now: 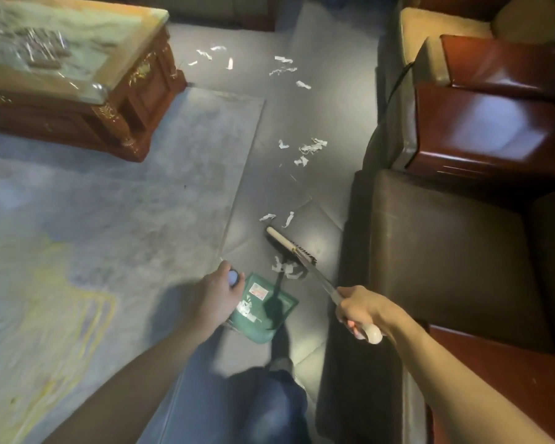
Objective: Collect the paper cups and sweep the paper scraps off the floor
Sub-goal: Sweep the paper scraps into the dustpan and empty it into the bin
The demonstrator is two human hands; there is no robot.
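Observation:
My left hand point(217, 291) grips the top of the handle of a green dustpan point(263, 304) that rests on the grey floor. A few white scraps lie inside the pan. My right hand point(362, 310) is closed around the broom handle, and the broom head point(290, 246) sits on the floor just beyond the pan's mouth. A small heap of paper scraps point(285, 269) lies between the broom head and the pan. More white scraps point(308, 149) are scattered farther up the floor, and another group of scraps point(282, 67) lies near the far end. No paper cup is in sight.
A pale rug point(109, 203) covers the floor on the left, with a carved wooden coffee table point(77, 91) at its far side. A dark leather seat point(446, 251) and red wooden armrests point(494, 123) line the right. My leg point(269, 405) stands below the pan.

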